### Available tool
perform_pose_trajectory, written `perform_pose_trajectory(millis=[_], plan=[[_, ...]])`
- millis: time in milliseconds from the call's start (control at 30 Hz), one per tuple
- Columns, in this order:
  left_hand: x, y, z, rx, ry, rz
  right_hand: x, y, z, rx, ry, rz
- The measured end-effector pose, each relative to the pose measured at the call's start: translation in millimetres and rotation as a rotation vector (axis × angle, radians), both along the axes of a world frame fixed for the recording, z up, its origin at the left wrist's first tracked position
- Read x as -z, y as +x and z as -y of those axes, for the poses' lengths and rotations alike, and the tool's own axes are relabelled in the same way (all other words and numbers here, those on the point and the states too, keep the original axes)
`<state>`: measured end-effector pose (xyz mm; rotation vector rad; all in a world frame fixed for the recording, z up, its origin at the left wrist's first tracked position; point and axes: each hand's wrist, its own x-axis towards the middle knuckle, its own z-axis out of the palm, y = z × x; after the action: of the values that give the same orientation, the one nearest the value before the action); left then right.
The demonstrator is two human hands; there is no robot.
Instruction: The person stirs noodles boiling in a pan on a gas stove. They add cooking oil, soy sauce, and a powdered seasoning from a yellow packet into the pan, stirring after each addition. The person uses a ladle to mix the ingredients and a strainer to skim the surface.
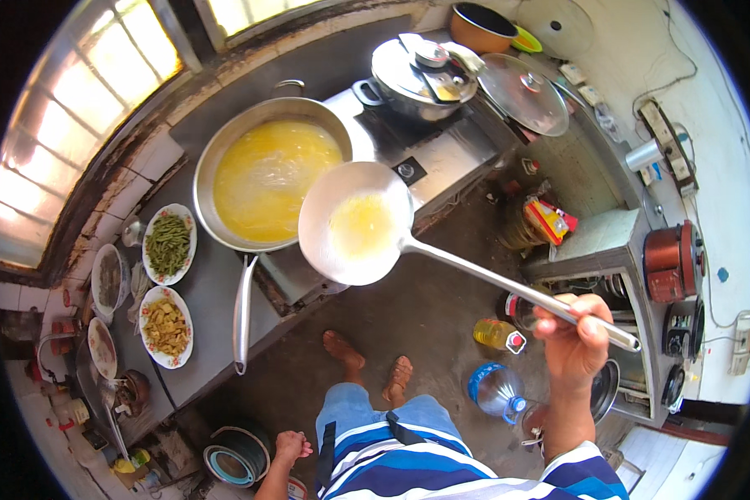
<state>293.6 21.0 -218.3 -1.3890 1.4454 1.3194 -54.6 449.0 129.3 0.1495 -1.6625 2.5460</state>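
My right hand point(574, 337) is closed around the end of the long metal handle of a ladle point(357, 219). Its wide round bowl, with some yellow liquid in it, is raised over the edge of a wok-like steel pan point(207, 215) on the stove. Yellow, steaming liquid fills much of that pan. The pan's metal handle point(244, 315) points towards me, and nothing holds it. Low at my side is my left hand point(294, 445), fingers curled, with no object visible in it. Left of the pan sit an oval plate of green beans point(168, 244) and an oval plate of yellowish cooked pieces point(165, 326).
A lidded steel pot point(419, 81) stands on the stove behind the pan, beside a glass lid point(525, 94). On the floor to the right are an oil bottle point(490, 334) and a large water bottle point(490, 387). A cabinet point(594, 247) lines the right wall; buckets point(236, 456) stand lower left.
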Motion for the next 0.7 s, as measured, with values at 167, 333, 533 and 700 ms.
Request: perform_pose_trajectory(millis=[167, 333, 533, 700], plan=[[12, 8, -18, 0.089, 0.011, 0.021, -19, 48, -60, -0.001, 0.038, -0.027], [3, -9, -32, 0.182, 0.011, -0.001, -36, 82, -101, -0.038, 0.057, -0.188], [23, 1, -30, 0.306, -0.037, -0.09, -51, 125, -146, -0.134, -0.112, -0.201], [71, 28, -19, 0.15, 0.062, -0.082, -56, 133, -161, -0.165, -0.088, -0.262]])
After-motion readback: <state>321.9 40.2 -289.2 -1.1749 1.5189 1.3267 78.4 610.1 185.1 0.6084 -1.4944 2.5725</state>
